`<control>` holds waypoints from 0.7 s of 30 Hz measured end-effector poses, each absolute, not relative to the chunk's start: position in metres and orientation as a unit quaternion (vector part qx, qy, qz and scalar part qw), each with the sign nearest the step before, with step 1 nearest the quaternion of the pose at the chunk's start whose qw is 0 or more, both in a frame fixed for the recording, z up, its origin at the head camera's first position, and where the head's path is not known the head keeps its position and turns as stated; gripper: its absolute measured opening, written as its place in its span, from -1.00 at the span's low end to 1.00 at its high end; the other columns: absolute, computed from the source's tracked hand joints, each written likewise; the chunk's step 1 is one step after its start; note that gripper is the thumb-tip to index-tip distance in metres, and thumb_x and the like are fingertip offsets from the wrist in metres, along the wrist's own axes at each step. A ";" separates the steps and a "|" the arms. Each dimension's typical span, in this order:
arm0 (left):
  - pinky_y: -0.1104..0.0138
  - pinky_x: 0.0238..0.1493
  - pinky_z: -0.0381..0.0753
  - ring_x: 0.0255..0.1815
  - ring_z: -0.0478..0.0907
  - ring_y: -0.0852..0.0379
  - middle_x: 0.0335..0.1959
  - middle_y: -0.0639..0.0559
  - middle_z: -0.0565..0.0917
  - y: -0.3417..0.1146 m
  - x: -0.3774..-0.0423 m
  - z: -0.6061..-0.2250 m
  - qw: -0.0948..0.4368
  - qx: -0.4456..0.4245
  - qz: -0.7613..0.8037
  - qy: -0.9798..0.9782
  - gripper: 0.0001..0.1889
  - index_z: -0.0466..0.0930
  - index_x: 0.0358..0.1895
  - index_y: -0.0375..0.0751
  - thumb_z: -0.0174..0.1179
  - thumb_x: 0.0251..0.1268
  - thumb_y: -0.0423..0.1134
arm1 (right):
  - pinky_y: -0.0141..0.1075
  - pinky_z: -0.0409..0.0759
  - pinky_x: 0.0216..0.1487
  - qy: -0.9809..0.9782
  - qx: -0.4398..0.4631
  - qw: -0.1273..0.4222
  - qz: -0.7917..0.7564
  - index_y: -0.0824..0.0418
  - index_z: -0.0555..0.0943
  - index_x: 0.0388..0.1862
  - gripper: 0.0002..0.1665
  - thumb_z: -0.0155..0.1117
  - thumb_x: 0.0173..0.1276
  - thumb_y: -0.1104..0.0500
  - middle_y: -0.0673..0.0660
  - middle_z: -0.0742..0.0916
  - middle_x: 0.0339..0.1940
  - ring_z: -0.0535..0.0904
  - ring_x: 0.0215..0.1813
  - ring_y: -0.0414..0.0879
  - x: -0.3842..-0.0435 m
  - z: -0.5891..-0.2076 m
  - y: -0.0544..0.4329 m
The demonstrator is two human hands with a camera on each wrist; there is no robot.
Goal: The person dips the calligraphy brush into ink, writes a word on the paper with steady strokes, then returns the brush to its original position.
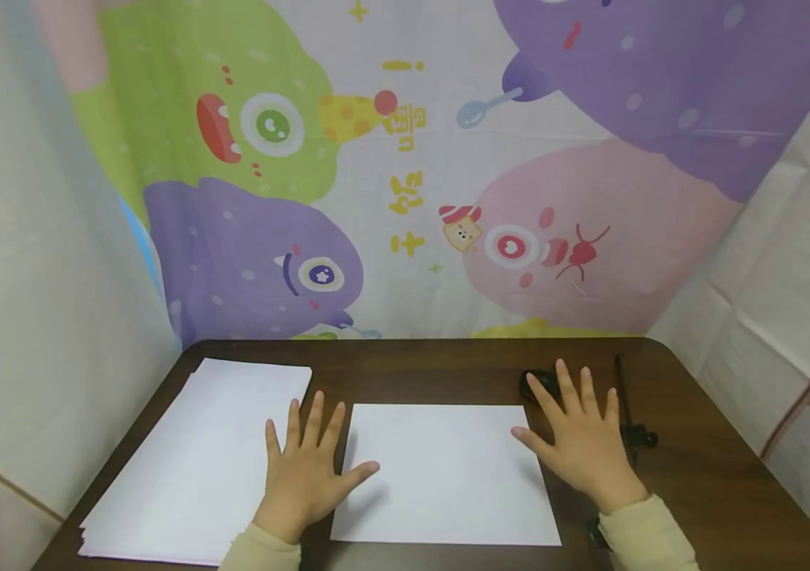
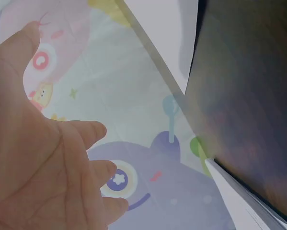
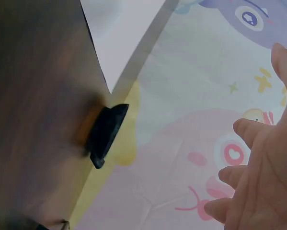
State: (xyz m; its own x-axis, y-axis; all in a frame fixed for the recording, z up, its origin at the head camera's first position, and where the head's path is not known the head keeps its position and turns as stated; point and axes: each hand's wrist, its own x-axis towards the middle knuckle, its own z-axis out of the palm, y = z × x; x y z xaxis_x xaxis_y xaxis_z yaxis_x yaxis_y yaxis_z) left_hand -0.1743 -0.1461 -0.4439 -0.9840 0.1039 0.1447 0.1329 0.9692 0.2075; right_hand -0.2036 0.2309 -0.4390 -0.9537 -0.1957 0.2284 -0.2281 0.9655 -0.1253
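Observation:
A single white sheet of paper [image 1: 440,484] lies crosswise in the middle of the dark brown table. My left hand [image 1: 305,476] hovers above the sheet's left edge, fingers and thumb spread, with nothing in it. Its shadow falls on the sheet. Over the right edge my right hand [image 1: 585,448] is held the same way, fingers apart and palm empty. Just past its index finger sits a rounded black object [image 1: 536,385]. In the right wrist view this black object [image 3: 107,134] stands up from the tabletop, below the palm.
A thick stack of white paper [image 1: 183,468] covers the table's left side, its near edges uneven. Right of the right hand lies a thin black rod with a knobbed fitting [image 1: 639,436]. A cartoon-printed cloth [image 1: 412,301] hangs behind the table, and pale curtains [image 1: 762,262] flank it.

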 end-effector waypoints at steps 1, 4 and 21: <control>-0.42 0.43 -0.37 0.60 -0.32 -0.36 0.62 -0.13 -0.13 -0.146 -0.174 -0.444 0.069 -0.061 -0.108 -0.990 0.03 0.05 0.56 0.03 0.01 0.10 0.54 | 0.50 -0.40 0.41 -0.985 0.108 0.109 0.077 -0.16 -0.07 0.62 0.00 -0.12 0.33 -0.53 0.21 -0.15 0.65 -0.35 0.60 0.39 -0.204 -0.437 0.232; -0.42 0.43 -0.35 0.60 -0.30 -0.36 0.62 -0.13 -0.10 -0.146 -0.172 -0.442 0.071 -0.067 -0.109 -0.989 0.03 0.06 0.56 0.02 0.02 0.10 0.55 | 0.51 -0.38 0.40 -0.984 0.110 0.112 0.087 -0.16 -0.08 0.62 -0.01 -0.11 0.36 -0.51 0.23 -0.13 0.65 -0.30 0.59 0.42 -0.205 -0.428 0.238; -0.33 0.45 0.05 0.59 -0.10 -0.34 0.58 -0.24 0.05 -0.149 -0.162 -0.445 0.057 -0.127 -0.134 -0.981 -0.08 0.10 0.52 -0.25 0.06 0.30 0.32 | 0.56 0.20 0.13 -0.968 0.109 0.153 0.168 0.11 0.14 0.57 -0.20 -0.04 0.51 -0.24 0.46 0.18 0.54 0.16 0.43 0.54 -0.215 -0.367 0.295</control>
State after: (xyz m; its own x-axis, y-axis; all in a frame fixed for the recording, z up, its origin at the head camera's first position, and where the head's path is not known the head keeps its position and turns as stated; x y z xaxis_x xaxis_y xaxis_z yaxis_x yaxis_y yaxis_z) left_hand -0.1618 -0.1492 -0.4446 -0.9609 0.2347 0.1468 0.2655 0.9315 0.2485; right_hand -0.2155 0.2950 -0.3669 -0.9295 -0.1587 0.3329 -0.2614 0.9203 -0.2910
